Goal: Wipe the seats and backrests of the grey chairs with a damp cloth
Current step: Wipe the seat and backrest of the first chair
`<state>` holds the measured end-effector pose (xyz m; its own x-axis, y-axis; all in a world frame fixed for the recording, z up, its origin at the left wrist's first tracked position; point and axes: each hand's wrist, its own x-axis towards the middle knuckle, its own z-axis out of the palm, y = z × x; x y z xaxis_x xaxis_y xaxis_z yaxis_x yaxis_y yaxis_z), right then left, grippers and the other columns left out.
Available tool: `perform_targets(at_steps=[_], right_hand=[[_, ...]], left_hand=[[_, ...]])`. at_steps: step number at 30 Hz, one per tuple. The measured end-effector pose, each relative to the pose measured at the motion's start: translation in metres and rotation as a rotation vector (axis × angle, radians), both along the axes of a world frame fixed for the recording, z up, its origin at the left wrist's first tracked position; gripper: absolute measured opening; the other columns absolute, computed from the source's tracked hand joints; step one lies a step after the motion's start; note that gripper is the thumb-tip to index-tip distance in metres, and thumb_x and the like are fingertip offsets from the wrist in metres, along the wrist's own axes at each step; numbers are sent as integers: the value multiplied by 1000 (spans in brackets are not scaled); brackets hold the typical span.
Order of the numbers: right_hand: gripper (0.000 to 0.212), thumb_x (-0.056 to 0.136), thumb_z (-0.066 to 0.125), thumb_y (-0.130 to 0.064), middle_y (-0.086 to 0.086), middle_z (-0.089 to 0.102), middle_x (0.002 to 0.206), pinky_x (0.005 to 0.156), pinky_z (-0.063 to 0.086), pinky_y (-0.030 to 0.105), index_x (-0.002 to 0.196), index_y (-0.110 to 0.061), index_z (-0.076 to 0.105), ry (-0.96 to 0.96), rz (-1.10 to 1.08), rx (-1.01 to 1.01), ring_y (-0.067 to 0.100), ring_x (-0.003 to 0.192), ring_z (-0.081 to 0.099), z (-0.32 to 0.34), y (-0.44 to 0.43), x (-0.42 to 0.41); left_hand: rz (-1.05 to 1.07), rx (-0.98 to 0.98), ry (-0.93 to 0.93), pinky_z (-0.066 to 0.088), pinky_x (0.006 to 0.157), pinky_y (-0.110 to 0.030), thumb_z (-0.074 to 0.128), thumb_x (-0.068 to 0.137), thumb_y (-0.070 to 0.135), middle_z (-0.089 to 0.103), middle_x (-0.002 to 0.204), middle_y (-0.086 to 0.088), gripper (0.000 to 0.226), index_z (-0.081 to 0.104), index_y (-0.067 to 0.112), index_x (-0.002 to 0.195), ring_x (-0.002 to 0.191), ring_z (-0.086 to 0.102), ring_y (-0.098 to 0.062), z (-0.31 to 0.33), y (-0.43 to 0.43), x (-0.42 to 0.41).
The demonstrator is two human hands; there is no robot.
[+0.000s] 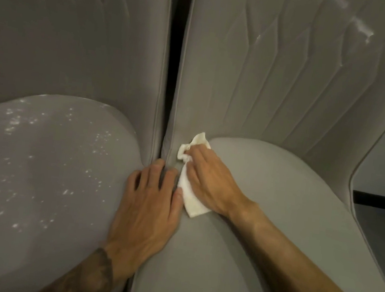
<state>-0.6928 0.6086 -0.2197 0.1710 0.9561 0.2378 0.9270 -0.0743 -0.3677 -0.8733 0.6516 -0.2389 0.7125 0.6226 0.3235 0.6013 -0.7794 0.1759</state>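
Two grey upholstered chairs stand side by side, the left chair (43, 162) and the right chair (277, 207), with a dark narrow gap between them. A white cloth (190, 195) lies on the right chair's seat at its left edge, where the seat meets the backrest (271, 70). My right hand (208, 182) presses the cloth down, fingers curled over its upper part. My left hand (151, 204) rests flat with spread fingers across the gap, on the inner edges of both seats, right beside the cloth.
The left seat shows scattered pale wet-looking specks. The right backrest has stitched diagonal panels with shiny streaks near its top right. A pale wall and a dark floor strip (381, 199) show past the right chair's side.
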Motion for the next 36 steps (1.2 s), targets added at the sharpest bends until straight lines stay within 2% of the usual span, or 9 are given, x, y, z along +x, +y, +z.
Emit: perform_targets(at_steps=[4,7,13,19,22,27,30,33,36], right_hand=[[27,104,41,-16,7,53,131,105,41,36,126,-8,52,-62,-48,-75,24,120,52,8,8,22],[21,100,46,-8,12,58,117,98,39,33,115,-3,58,-90,-181,-20,29,108,55,12,16,9],[27,102,43,-14,0,53,134,105,39,27,127,-13,55,18,43,-104,16,122,50,18,-3,12],[42,103,15,-7,15,43,139,118,16,39,134,-4,43,-386,-333,-357,31,133,36,9,-13,87],[42,98,22,-6,18,49,131,116,17,41,132,-1,47,-470,-554,-377,32,124,39,6,-38,109],[37,98,34,-10,11,52,131,115,21,34,131,-8,51,-194,-473,-125,28,129,41,0,-15,86],[44,98,32,-10,11,46,141,118,17,32,140,-7,42,-227,-444,-146,26,137,34,2,-31,100],[47,98,32,-9,17,43,143,118,19,38,144,-3,38,-251,-653,-239,32,137,32,4,-71,127],[40,93,34,-10,25,49,127,102,41,47,127,6,49,-107,-845,-191,38,120,47,10,-94,119]], left_hand=[[4,39,0,41,102,-51,39,104,34,53,141,-20,40,57,12,133,122,54,-35,-2,2,1],[8,13,10,42,103,-52,36,105,33,52,143,-21,43,56,11,135,122,53,-36,-1,1,1],[-25,4,9,43,101,-52,39,102,29,52,143,-20,41,56,12,136,125,55,-36,1,2,0],[7,2,-1,36,105,-46,40,100,34,52,140,-12,41,58,17,132,122,56,-31,0,0,2],[10,-6,-7,33,106,-44,40,100,34,49,139,-10,41,57,17,133,126,53,-30,6,0,1],[15,-83,37,33,108,-44,35,100,37,49,140,-9,45,57,19,134,125,55,-29,10,-3,2],[8,-73,41,35,106,-46,35,99,38,49,139,-8,46,58,18,133,125,54,-29,11,-2,3],[13,-43,39,36,104,-48,37,98,37,50,138,-9,46,59,17,132,125,55,-31,9,-1,4],[24,-41,40,38,102,-49,38,97,37,51,138,-10,46,60,17,132,123,56,-32,9,-1,2]])
